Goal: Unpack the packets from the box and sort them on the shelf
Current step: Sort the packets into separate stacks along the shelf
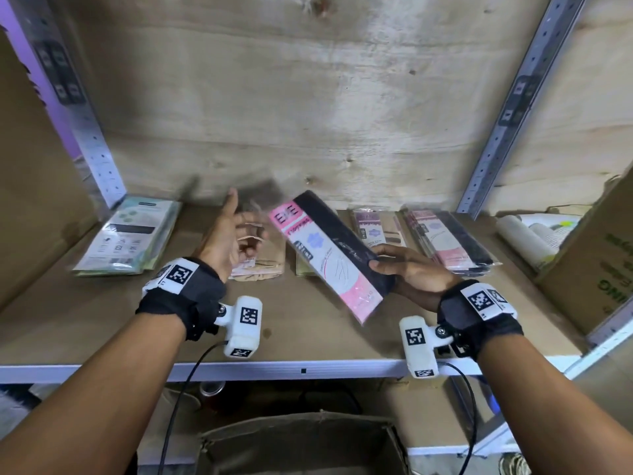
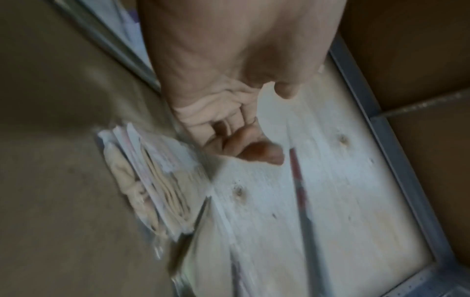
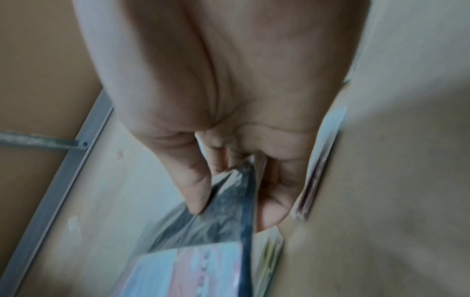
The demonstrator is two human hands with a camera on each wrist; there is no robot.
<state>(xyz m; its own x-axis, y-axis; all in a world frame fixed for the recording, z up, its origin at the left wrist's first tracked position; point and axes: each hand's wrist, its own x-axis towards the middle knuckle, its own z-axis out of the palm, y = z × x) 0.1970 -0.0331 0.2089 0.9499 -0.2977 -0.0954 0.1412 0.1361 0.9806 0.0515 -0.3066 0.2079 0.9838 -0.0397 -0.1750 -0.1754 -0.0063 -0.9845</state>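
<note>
My right hand [image 1: 394, 265] pinches the lower edge of a pink and black packet [image 1: 329, 255] and holds it tilted above the middle of the shelf [image 1: 102, 323]. In the right wrist view the thumb [image 3: 198, 191] presses on the packet [image 3: 218, 217] and the fingers lie beneath it. My left hand [image 1: 239, 231] hangs open and blurred above a stack of beige packets [image 1: 263, 265] and holds nothing; its palm [image 2: 229, 130] is bare. A blurred dark shape [image 1: 260, 192] sits behind it; I cannot tell what it is. The open cardboard box [image 1: 301, 440] stands below the shelf.
Sorted stacks lie along the shelf: teal packets [image 1: 126, 234] at the left, purple and beige ones [image 1: 376, 228], then pink and black ones [image 1: 452, 241] at the right. A carton [image 1: 589, 255] and paper rolls [image 1: 527, 234] fill the right end. Metal uprights [image 1: 493, 142] frame the bay.
</note>
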